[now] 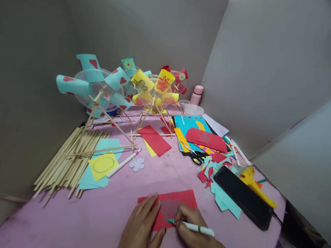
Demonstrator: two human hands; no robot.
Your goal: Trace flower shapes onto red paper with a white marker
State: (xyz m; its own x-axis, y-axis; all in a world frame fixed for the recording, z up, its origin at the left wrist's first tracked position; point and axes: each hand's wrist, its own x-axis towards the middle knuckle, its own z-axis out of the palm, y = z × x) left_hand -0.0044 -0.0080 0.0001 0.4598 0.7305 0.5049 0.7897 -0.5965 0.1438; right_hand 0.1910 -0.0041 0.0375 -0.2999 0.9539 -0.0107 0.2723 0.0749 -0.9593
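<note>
While the red sheet [187,197] is being pressed to the pink table [78,223] by the flattened left hand [139,225], the green-tipped marker [198,228] is being pinched near its nib by the right hand [191,223]. Firm bracing and light strokes are being judged advisable. The grey drawing [168,210] is being partly covered by fingers, its design being indistinct; forearms are being cropped.

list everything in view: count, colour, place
walls: several, grey, behind
table: 1, pink, underneath
pinwheels: 4, turquoise/yellow/red, back
sticks: many, tan, left
paper pieces: many, mixed, scattered
loose markers: several, white, scattered
bottle: 1, pink, back
booklet: 1, blue, right
scissors: 1, black, right
phone: 1, black, right
tool: 1, yellow, right
sheet: 1, red, front
held marker: 1, white, front
left hand: 1, bare, on sheet
right hand: 1, bare, holding marker
</note>
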